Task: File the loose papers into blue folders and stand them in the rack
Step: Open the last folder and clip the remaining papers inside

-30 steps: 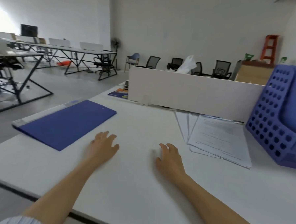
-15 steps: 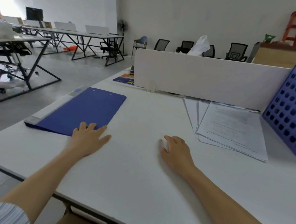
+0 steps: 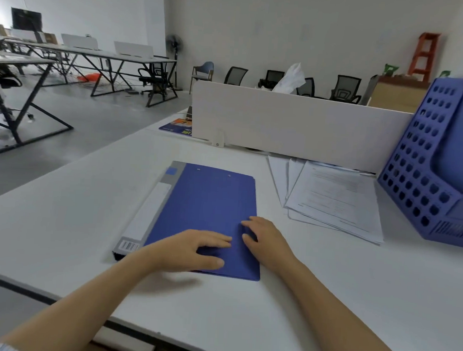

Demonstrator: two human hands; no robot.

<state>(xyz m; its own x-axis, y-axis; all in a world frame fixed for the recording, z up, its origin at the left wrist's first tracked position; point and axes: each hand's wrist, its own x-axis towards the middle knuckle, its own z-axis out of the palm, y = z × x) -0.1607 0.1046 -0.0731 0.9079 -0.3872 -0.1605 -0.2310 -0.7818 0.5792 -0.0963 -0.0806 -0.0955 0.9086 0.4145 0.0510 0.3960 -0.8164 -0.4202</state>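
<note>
A closed blue folder (image 3: 210, 201) with a grey spine lies flat on the white table (image 3: 62, 206) in front of me. My left hand (image 3: 191, 249) rests on its near part, fingers straight, thumb along the near edge. My right hand (image 3: 266, 240) touches the cover by the folder's right edge, fingers loosely bent. A fanned stack of loose papers (image 3: 334, 196) lies to the right of the folder. The blue perforated rack (image 3: 424, 161) stands at the far right, next to the papers.
A white desk divider (image 3: 294, 125) runs across the back of the table, with a coloured booklet (image 3: 178, 125) at its left end. Other desks and office chairs stand in the room behind. The table's near edge is close to my arms.
The folder has slid from the left side of the table to the middle, in front of me. Both hands now lie on its cover; before, the right hand rested on the bare table.
</note>
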